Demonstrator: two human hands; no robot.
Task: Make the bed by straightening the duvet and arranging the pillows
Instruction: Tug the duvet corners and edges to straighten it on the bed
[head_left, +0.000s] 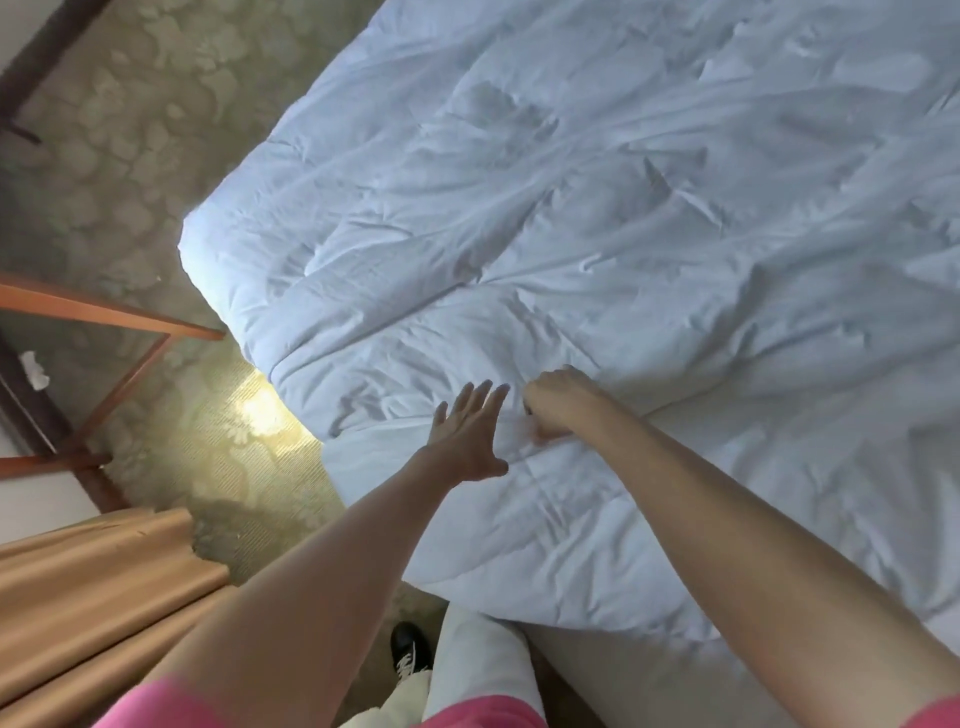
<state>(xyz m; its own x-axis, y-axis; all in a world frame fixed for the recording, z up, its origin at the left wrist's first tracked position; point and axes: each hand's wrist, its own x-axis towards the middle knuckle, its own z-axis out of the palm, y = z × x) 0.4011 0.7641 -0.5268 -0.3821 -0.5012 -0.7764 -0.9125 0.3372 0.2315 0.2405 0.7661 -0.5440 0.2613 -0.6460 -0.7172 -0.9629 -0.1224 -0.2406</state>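
Observation:
A white, wrinkled duvet (597, 223) covers the bed and hangs over its near side. My left hand (470, 434) lies flat with straight fingers on the duvet near the bed's edge. Just to its right, my right hand (556, 408) is curled into a fist that pinches a fold of the duvet at the same edge. Both arms reach forward from the bottom of the view. No pillows are in view.
Patterned green carpet (130, 156) lies left of the bed, with a sunlit patch by the bed corner. A wooden furniture frame (104, 317) stands at the left. Tan curtain fabric (104, 582) hangs at the lower left. My shoe (410, 649) is beside the bed.

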